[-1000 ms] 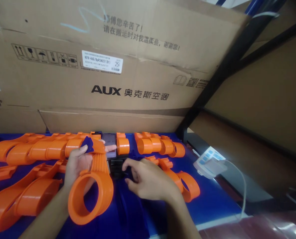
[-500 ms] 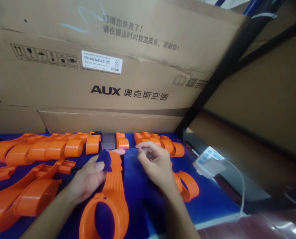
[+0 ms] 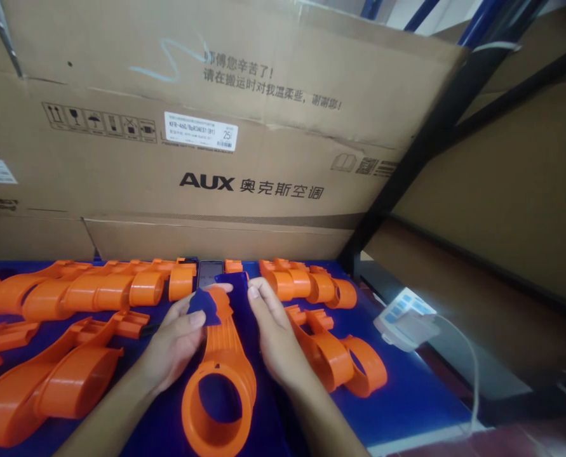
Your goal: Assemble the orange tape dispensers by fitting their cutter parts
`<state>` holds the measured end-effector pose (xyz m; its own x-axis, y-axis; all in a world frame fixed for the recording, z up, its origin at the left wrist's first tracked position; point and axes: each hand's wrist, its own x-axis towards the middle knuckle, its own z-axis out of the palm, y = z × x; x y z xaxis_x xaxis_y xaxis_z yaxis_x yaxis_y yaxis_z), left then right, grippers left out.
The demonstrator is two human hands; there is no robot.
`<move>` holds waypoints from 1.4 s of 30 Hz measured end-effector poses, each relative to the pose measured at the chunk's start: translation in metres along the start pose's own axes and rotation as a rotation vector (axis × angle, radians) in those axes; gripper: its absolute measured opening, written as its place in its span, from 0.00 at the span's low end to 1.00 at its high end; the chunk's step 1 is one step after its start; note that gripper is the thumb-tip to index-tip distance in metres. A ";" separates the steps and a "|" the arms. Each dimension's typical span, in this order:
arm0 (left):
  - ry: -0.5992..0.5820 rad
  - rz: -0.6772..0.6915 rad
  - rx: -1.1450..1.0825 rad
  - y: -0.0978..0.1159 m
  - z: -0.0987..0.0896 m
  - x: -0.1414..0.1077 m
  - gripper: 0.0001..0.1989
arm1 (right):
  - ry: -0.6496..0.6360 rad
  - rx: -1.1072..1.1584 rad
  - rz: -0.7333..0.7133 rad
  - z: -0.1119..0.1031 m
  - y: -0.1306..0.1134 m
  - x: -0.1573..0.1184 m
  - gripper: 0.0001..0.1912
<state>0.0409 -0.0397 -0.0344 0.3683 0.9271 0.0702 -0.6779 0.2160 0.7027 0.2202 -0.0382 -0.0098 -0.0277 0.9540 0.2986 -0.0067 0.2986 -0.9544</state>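
Note:
Near the middle, my left hand (image 3: 180,339) is closed on the upper end of an orange plastic part (image 3: 223,368), whose round ring hangs toward me. Its thumb presses a blue piece with a wavy edge (image 3: 203,308) against that end. My right hand (image 3: 270,330) pinches the right edge of a dark blue sheet (image 3: 239,293) just right of the orange part. The lower portion of the sheet blends into the blue surface.
Rows of orange ringed parts (image 3: 114,291) lie on the blue tabletop (image 3: 406,400) at left, with others (image 3: 328,358) at right. Behind stands a large cardboard box (image 3: 263,146). A phone-like device (image 3: 210,271) and a white corded box (image 3: 406,317) are also there.
My right hand has moved left, close to the orange part, and the sheet's top edge now tilts beside it. The orange ring has swung slightly right. The view has shifted a little.

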 end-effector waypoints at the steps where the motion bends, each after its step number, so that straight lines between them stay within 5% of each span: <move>1: 0.004 0.003 0.011 0.000 0.000 0.000 0.28 | 0.002 -0.008 -0.008 0.002 0.000 0.000 0.14; 7: 0.056 0.094 0.108 0.001 0.002 0.003 0.24 | -0.012 -0.002 -0.080 0.001 -0.009 0.000 0.10; 14: 0.292 0.287 0.233 -0.005 0.000 0.007 0.24 | 0.121 -0.246 -0.394 -0.015 -0.017 -0.004 0.09; 22: 0.292 0.337 0.256 -0.003 0.002 0.010 0.25 | 0.031 -0.392 -0.510 -0.015 -0.011 0.001 0.12; 30: 0.269 0.352 0.262 -0.002 0.002 0.009 0.26 | -0.003 -0.422 -0.439 -0.013 -0.009 0.002 0.12; 36: 0.201 0.383 0.232 0.001 0.002 0.001 0.30 | -0.007 -0.424 -0.364 -0.012 -0.008 -0.001 0.25; 42: 0.135 0.375 0.226 0.006 0.011 -0.005 0.31 | -0.089 -0.562 -0.456 -0.014 -0.010 -0.002 0.28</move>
<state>0.0419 -0.0465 -0.0223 0.0275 0.9633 0.2669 -0.5875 -0.2004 0.7840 0.2342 -0.0427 -0.0003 -0.2258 0.7323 0.6425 0.4769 0.6582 -0.5826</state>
